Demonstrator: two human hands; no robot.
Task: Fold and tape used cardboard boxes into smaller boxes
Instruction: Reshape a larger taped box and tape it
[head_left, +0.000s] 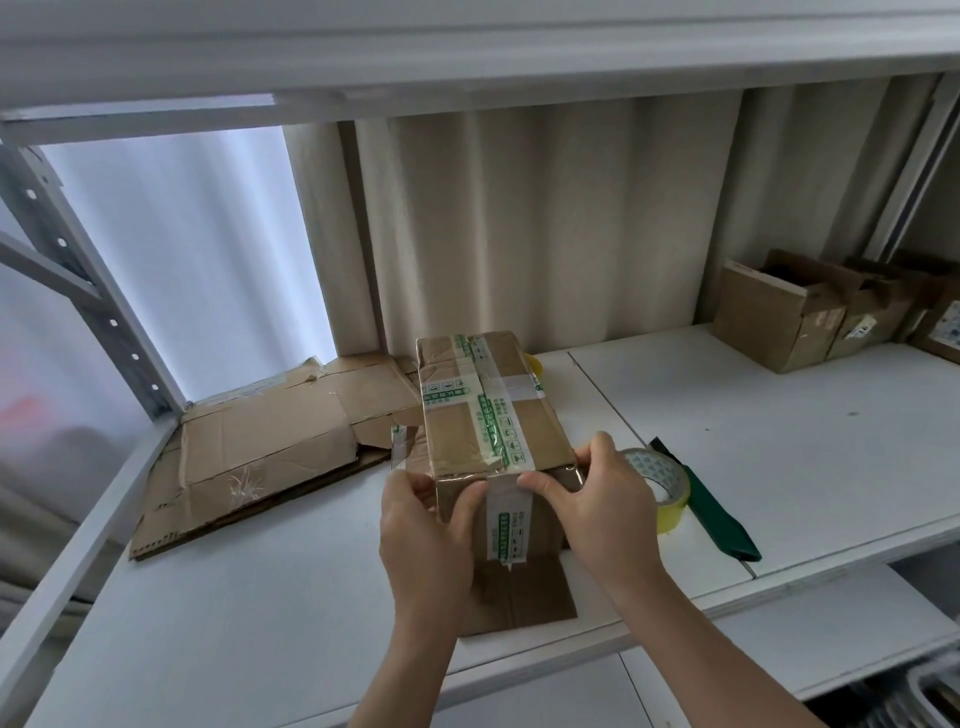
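Head view: taped box (488, 415) gripped between both hands (519, 525), apparently.

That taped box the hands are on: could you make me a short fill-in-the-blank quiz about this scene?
1. The taped box is gripped by ____ hands.
2. The tape roll lies just beyond the ____ hand.
3. The flattened cardboard lies to the ____ of the left hand.
4. The cutter handle is ____.

Missing words: both; right; left; green

white shelf (779, 415) — flattened cardboard (260, 452) | tape roll (660, 483) | green cutter (722, 514) | small boxes (779, 312)
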